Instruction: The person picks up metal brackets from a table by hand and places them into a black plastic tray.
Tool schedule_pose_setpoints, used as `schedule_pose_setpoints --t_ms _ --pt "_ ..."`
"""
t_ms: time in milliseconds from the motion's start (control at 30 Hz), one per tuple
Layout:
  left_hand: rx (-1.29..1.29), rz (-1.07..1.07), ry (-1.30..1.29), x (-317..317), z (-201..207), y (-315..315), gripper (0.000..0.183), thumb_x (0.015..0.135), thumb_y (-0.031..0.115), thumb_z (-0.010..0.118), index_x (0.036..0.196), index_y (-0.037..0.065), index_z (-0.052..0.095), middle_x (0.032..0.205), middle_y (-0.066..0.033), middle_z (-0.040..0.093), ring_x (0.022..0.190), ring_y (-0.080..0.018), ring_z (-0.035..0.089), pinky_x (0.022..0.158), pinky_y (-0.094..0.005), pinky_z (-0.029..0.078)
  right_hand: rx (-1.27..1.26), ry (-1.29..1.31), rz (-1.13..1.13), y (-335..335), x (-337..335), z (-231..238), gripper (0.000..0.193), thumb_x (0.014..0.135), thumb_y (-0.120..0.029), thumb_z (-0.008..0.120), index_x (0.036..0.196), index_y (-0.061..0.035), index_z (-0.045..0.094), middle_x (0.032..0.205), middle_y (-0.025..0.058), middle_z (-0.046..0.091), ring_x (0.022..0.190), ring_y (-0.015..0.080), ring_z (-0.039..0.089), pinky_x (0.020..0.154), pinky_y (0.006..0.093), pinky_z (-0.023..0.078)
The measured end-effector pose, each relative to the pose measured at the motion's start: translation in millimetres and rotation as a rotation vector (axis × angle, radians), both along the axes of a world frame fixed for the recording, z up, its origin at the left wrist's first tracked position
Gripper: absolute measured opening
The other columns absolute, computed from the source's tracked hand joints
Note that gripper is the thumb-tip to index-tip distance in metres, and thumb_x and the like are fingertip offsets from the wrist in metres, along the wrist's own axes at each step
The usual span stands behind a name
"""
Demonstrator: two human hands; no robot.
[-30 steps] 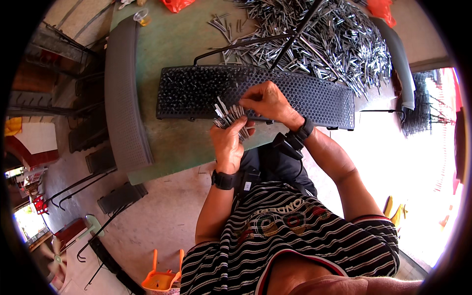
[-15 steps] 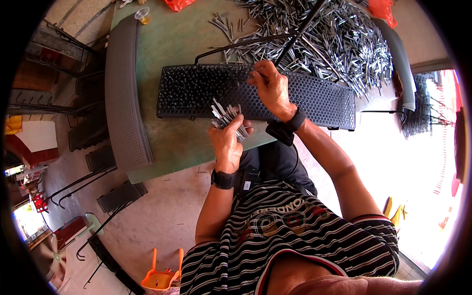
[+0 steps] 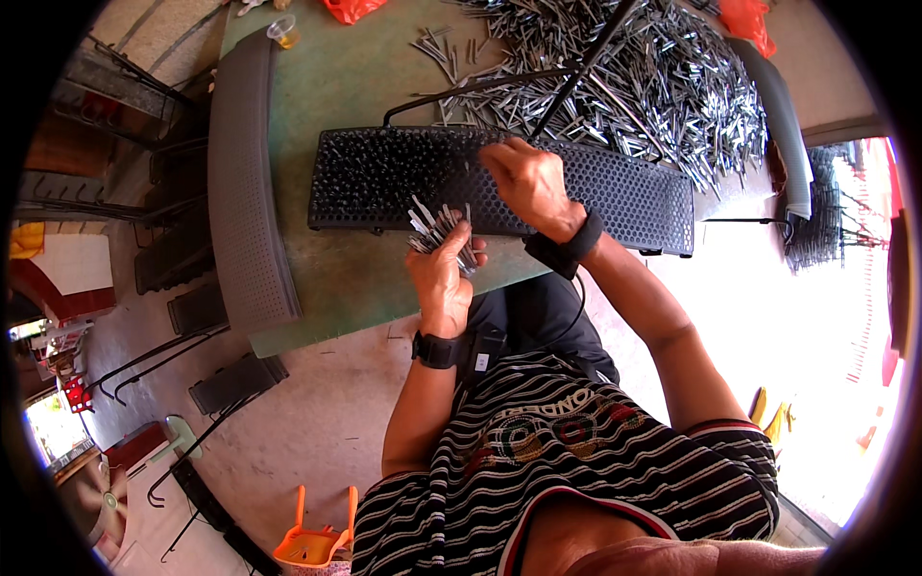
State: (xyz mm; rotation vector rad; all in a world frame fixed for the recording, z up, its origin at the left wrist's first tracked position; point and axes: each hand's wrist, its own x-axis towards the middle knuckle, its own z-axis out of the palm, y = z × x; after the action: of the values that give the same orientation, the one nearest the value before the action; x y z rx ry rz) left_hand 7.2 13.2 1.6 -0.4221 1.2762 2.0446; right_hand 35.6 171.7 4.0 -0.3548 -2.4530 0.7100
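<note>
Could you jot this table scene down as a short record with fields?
Left hand: grips a bundle of thin metallic strips
Right hand: over the black perforated panel; whether it holds anything is unclear
Panel surface: small glinting pieces across its left, open holes at right
Heap of loose strips: on the green table, beyond the panel

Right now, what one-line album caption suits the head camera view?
Left hand gripping silvery metal strips, right hand over a black perforated panel, a heap of loose strips beyond it.
</note>
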Motion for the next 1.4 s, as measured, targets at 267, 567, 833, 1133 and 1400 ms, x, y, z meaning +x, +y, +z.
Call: schedule_pose_setpoints --t_ms 267,567,833,1133,1400 --pt "0.04 -0.022 -0.018 2.2 0.2 2.3 0.016 0.077 -0.003 0.066 0.092 0.0 0.061 0.078 -0.0081 0.063 0.057 -0.0204 0.062 0.047 -0.0334 0.053 -0.855 -0.173 0.018 -16.7 10.1 13.1 0.012 0.08 -0.007 0.063 0.081 0.0046 0.062 0.061 0.0077 0.063 0.05 0.0103 0.06 0.045 0.0239 0.046" --pt "0.062 -0.01 -0.004 -0.8 -8.5 -5.9 0.019 0.078 -0.006 0.061 0.096 -0.001 0.058 0.08 -0.0096 0.061 0.061 -0.0219 0.062 0.049 -0.0352 0.054 -0.491 0.109 -0.04 -22.1 -12.4 3.2 0.008 0.086 -0.003 0.057 0.093 0.001 0.054 0.072 0.0104 0.065 0.069 0.0147 0.067 0.058 0.0253 0.052" --pt "0.017 -0.027 0.001 -3.1 -2.1 -8.3 0.016 0.078 -0.005 0.062 0.093 -0.001 0.059 0.079 -0.0087 0.061 0.06 -0.0219 0.062 0.048 -0.0342 0.052 0.023 0.093 0.138 -12.0 -18.6 -12.9 0.006 0.083 -0.006 0.058 0.086 -0.0011 0.056 0.068 0.0128 0.062 0.059 0.0319 0.061 0.052 0.0373 0.049" --pt "0.035 -0.042 0.014 -2.3 -2.8 -8.1 0.018 0.078 -0.003 0.064 0.095 -0.001 0.06 0.08 -0.0089 0.062 0.064 -0.023 0.064 0.05 -0.0341 0.054 -0.411 -0.34 0.21 -19.5 0.4 10.5 0.014 0.075 -0.015 0.069 0.078 -0.0015 0.068 0.066 0.0092 0.066 0.056 0.0132 0.062 0.052 0.0255 0.048" --pt "0.034 -0.049 0.032 1.7 -10.0 -12.0 0.022 0.078 -0.005 0.063 0.099 -0.002 0.059 0.082 -0.0096 0.062 0.063 -0.0217 0.063 0.051 -0.0339 0.055 -0.621 0.065 -0.036 -30.1 -5.0 19.1 0.014 0.085 -0.003 0.057 0.097 0.002 0.052 0.074 0.0123 0.065 0.065 0.0159 0.067 0.055 0.026 0.051"
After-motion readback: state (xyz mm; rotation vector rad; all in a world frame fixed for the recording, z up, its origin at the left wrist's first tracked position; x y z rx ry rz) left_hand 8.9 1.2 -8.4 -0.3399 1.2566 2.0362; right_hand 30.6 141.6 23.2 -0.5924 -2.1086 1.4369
